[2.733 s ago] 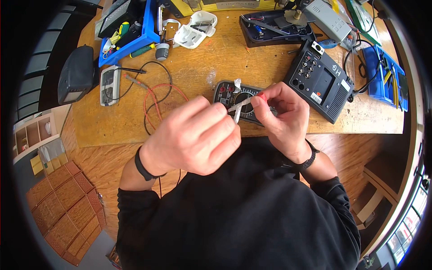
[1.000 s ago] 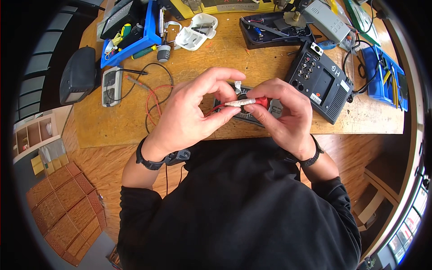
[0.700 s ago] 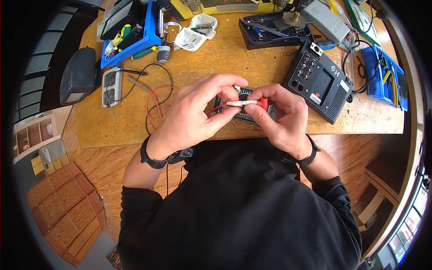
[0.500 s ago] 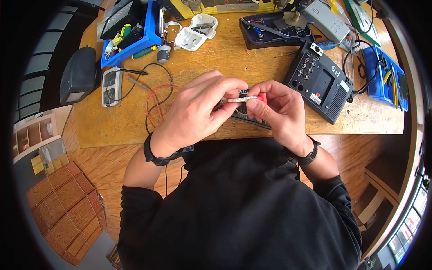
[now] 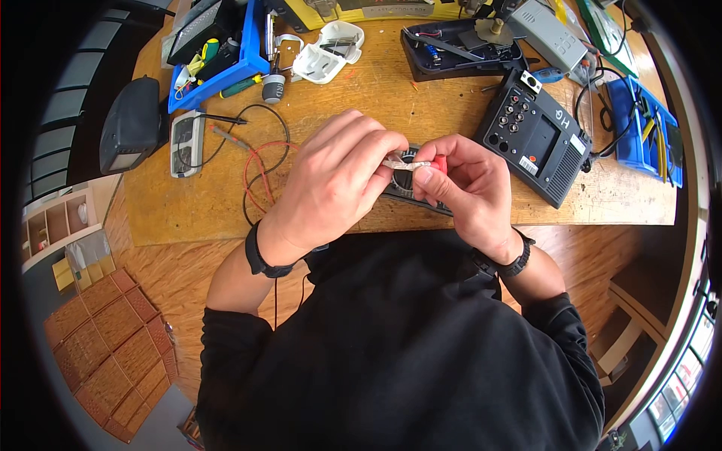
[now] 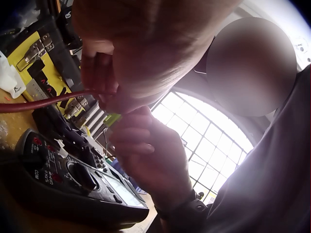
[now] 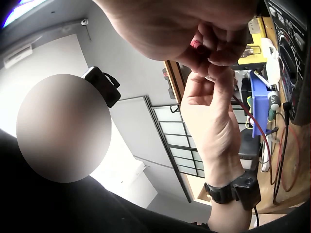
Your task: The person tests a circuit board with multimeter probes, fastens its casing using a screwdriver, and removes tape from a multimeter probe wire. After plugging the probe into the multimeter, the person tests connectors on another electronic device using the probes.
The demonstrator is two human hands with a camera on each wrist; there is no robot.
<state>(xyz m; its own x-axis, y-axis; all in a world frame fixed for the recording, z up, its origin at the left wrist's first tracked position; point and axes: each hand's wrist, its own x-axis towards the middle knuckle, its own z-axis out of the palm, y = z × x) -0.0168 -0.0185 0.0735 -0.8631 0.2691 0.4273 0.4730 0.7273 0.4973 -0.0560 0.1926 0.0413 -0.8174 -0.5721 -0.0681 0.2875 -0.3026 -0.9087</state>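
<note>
Between both hands, in the head view, is a red test lead plug with whitish tape [image 5: 406, 164] wrapped around its cable end. My right hand [image 5: 475, 192] pinches the red end [image 5: 441, 163] between thumb and fingers. My left hand [image 5: 335, 177] pinches the tape's other end at its fingertips, which are partly hidden behind the knuckles. The red cable [image 6: 46, 103] runs from the left fingers toward the left edge of the left wrist view. Beneath the hands lies a dark multimeter [image 6: 73, 187], with a scrap of white tape [image 6: 61, 148] on it.
Red and black leads [image 5: 254, 169] coil left of the hands, near a grey meter [image 5: 186, 143]. A black HQ unit [image 5: 538, 139] stands to the right. Blue bins [image 5: 244, 64] and a white case [image 5: 320, 69] are farther back. The wooden bench's front edge [image 5: 188, 242] runs below.
The left hand has rolled over the taped end, its spread fingers drawing together and its back turning upward. The taped plug has tilted and risen slightly. The right hand keeps its pinch on the red end.
</note>
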